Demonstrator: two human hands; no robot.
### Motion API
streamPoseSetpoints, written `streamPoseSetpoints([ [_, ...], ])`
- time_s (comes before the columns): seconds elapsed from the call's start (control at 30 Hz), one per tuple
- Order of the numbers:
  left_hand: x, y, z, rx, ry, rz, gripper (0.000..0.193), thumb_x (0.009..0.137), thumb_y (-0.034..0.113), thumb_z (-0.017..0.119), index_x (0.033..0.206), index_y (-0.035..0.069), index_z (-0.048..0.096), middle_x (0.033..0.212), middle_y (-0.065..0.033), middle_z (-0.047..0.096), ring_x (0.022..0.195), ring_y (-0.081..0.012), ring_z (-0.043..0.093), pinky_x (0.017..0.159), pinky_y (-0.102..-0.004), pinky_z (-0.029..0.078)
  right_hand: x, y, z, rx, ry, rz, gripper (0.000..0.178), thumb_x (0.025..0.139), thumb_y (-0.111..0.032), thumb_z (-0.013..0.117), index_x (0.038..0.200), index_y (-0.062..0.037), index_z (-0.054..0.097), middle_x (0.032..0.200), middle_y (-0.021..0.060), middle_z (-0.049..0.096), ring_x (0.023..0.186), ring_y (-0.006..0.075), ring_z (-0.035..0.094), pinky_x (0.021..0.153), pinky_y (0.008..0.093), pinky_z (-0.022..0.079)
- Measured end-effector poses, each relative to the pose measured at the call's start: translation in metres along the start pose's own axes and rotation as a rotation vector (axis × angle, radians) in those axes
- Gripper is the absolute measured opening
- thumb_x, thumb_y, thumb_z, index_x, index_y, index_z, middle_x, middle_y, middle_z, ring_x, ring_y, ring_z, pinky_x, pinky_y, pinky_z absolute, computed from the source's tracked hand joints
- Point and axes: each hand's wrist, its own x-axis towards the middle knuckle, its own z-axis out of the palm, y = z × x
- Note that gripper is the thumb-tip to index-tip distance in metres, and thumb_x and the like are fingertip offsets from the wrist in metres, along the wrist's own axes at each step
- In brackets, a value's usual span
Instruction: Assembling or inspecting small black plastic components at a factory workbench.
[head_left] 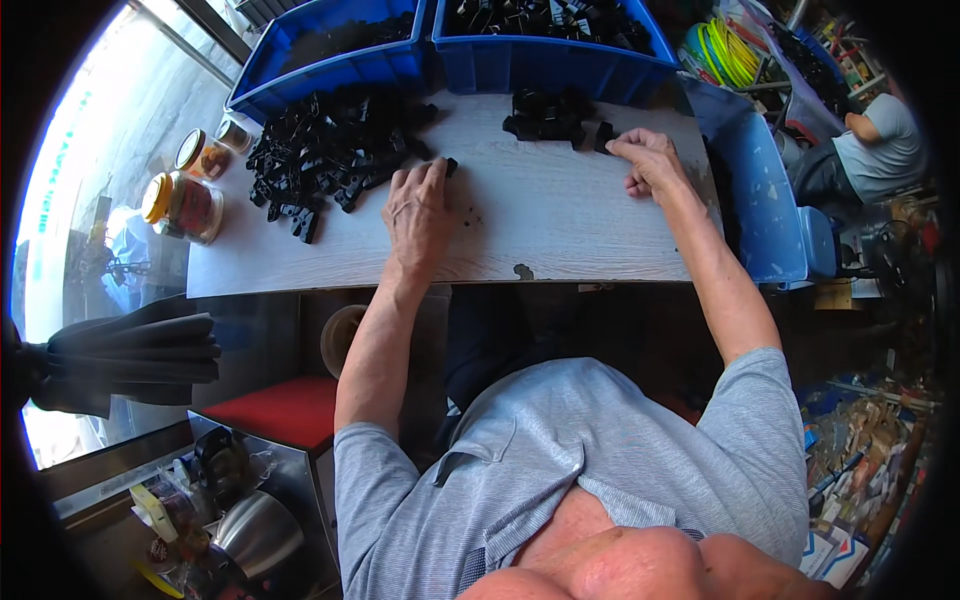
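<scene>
The right hand [650, 160] pinches a black part [603, 136] beside the small cluster [545, 119] at its left, likely for fingertip control, while the left hand [415, 207], grip unclear, curls beside the large pile [325, 145], seemingly for easy reach.

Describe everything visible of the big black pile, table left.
The black pile is a loose, jumbled heap of many small, irregular parts, plastic-looking, with some sheen. It lies on the left of the pale, wood-look tabletop, in front of the left blue bin and right of the lidded jars. Pieces straggle out at its near edge. The left hand is at its right-hand edge; whether it grips a part is unclear.
</scene>
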Motion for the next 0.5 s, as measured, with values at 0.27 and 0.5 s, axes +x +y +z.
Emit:
streamPoseSetpoints([
  [0.27, -0.012, 0.032, 0.007, -0.321, 0.039, 0.062, 0.025, 0.087, 0.008, 0.072, 0.112, 0.006, 0.070, 0.090, -0.0134, 0.072, 0.081, -0.0331, 0.067, 0.076, -0.0421, 0.054, 0.001, -0.010, -0.001, -0.076, -0.107, -0.164, 0.064, 0.081, -0.011, 0.073, 0.142, -0.0137, 0.055, 0.059, 0.0040, 0.056, 0.044, 0.0123, 0.056, 0.039, 0.0280, 0.050],
  [0.5, -0.014, 0.046, 0.020, -0.456, 0.029, -0.031, 0.026, 0.086, 0.006, 0.074, 0.112, 0.007, 0.071, 0.090, -0.0140, 0.072, 0.081, -0.0319, 0.068, 0.072, -0.0395, 0.054, 0.000, -0.011, 0.006, -0.281, -0.095, -0.138, 0.049, 0.085, -0.014, 0.076, 0.131, -0.0075, 0.060, 0.064, 0.0045, 0.057, 0.044, 0.0110, 0.053, 0.037, 0.0269, 0.045],
])
